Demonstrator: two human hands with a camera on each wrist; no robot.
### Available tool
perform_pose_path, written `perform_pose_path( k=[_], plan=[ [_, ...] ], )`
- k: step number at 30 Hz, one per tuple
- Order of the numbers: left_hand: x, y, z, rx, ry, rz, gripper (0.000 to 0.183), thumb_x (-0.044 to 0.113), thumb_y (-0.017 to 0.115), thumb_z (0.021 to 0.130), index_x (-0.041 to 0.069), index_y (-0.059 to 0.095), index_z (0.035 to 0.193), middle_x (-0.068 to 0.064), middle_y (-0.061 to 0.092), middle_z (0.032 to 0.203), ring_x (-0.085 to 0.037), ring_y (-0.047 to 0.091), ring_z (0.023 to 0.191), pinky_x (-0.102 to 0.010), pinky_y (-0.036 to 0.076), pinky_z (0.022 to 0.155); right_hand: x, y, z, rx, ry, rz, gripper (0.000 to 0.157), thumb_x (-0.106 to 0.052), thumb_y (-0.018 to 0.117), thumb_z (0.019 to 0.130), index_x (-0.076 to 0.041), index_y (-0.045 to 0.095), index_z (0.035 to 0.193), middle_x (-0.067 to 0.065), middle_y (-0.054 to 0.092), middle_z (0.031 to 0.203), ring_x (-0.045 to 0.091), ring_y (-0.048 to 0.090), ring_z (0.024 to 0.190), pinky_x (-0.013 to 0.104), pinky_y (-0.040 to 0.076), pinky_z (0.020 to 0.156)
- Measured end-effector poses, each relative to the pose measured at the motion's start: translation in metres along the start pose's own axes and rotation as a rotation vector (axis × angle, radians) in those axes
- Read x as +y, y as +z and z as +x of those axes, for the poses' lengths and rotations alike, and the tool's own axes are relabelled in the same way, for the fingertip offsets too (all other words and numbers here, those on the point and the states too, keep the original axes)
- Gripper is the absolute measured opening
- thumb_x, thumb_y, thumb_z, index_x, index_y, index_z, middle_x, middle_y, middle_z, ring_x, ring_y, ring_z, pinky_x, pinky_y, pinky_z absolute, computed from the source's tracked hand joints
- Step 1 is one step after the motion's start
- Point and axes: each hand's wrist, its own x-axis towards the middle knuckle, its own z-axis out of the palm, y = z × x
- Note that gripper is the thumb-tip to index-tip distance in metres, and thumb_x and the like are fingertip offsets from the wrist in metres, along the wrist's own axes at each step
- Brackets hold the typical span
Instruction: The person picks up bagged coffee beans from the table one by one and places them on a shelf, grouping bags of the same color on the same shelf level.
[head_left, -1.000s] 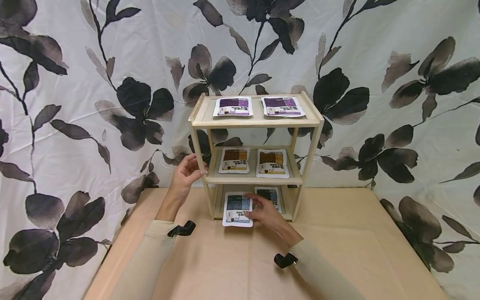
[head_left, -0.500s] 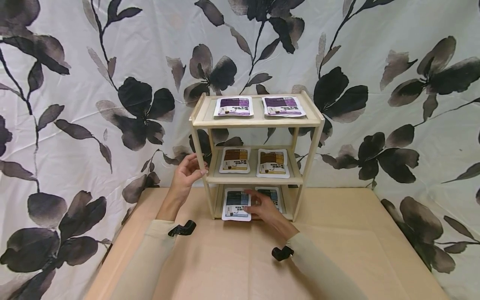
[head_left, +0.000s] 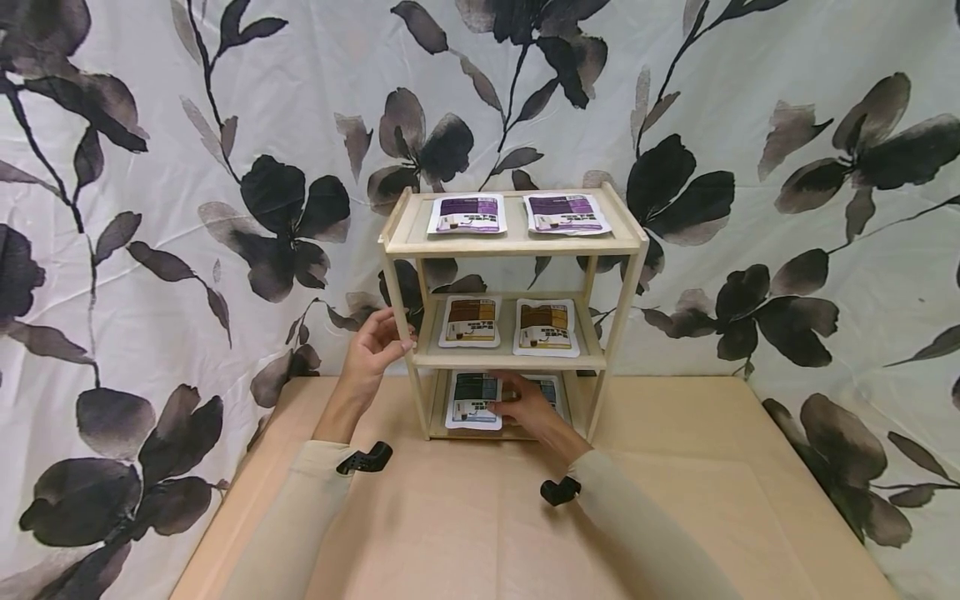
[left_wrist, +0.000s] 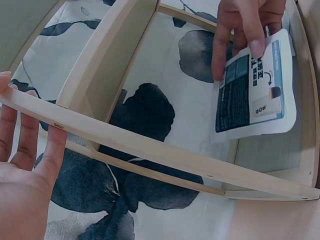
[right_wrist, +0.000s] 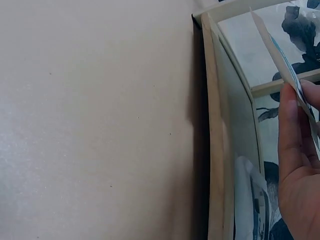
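Note:
A small three-tier wooden shelf stands on the table. My left hand holds its left front post, with the thumb on one side and fingers behind. At the bottom tier, my right hand pinches a flat blue-and-white packet by its right edge. The left wrist view shows this packet held a little off the bottom board. Beside it, a second blue packet lies on the bottom tier, partly hidden by the right hand.
Two brown-and-yellow packets lie on the middle tier, and two purple packets on the top. Behind the shelf hangs a floral cloth. A tan-covered table extends in front.
My right hand has moved the blue-and-white packet from in front of the shelf back into the bottom tier. The left hand has stayed on the post.

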Motion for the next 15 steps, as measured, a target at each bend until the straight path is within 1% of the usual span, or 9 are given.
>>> perform_pose_path(
  k=[2,4,8,10,12,15],
  plan=[
    [0.0,0.0,0.0,0.002,-0.003,0.005,0.053,-0.008,0.066,0.091,-0.011,0.044,0.139,-0.017,0.064,0.112,-0.018,0.064,0.102,-0.027,0.056,0.089,0.0,0.0,0.002,-0.002,0.014,0.015,0.067,-0.013,0.079,0.088,-0.024,0.052,0.148,0.018,0.048,0.127,0.025,0.061,0.095,0.053,0.057,0.089],
    [0.0,0.0,0.0,0.003,-0.005,0.005,0.053,-0.009,0.066,0.091,-0.011,0.044,0.139,-0.016,0.064,0.112,-0.019,0.064,0.102,-0.028,0.056,0.089,0.001,0.001,0.004,-0.009,0.023,0.028,0.067,-0.011,0.078,0.088,-0.022,0.051,0.149,0.018,0.049,0.126,0.024,0.064,0.094,0.053,0.057,0.088],
    [0.001,0.0,0.0,0.0,-0.006,0.001,0.054,-0.01,0.066,0.091,-0.011,0.043,0.14,-0.018,0.064,0.114,-0.027,0.063,0.105,-0.029,0.056,0.09,0.002,0.002,0.007,-0.019,0.025,0.027,0.067,-0.009,0.077,0.089,-0.017,0.049,0.15,0.02,0.051,0.124,0.023,0.066,0.092,0.048,0.059,0.085],
    [0.001,0.0,-0.001,-0.001,-0.008,0.001,0.053,-0.01,0.065,0.091,-0.01,0.044,0.14,-0.013,0.065,0.113,-0.03,0.062,0.106,-0.029,0.056,0.09,0.004,0.002,0.009,-0.022,0.024,0.017,0.067,-0.009,0.076,0.09,-0.016,0.048,0.15,0.02,0.052,0.123,0.023,0.067,0.091,0.046,0.059,0.083],
    [0.001,0.0,-0.001,0.001,-0.012,0.005,0.053,-0.01,0.065,0.091,-0.01,0.043,0.14,-0.006,0.066,0.111,-0.03,0.062,0.106,-0.028,0.056,0.09,0.005,0.002,0.012,-0.027,0.033,0.012,0.067,-0.01,0.076,0.09,-0.016,0.048,0.15,0.02,0.051,0.123,0.023,0.066,0.09,0.043,0.059,0.08],
    [0.001,0.0,0.0,-0.001,-0.01,0.006,0.053,-0.01,0.065,0.091,-0.01,0.043,0.14,0.001,0.067,0.109,-0.024,0.063,0.105,-0.028,0.056,0.09,0.006,0.0,0.017,-0.04,0.047,0.035,0.067,-0.009,0.075,0.091,-0.016,0.047,0.151,0.02,0.049,0.126,0.023,0.066,0.091,0.04,0.059,0.081]
  ],
)
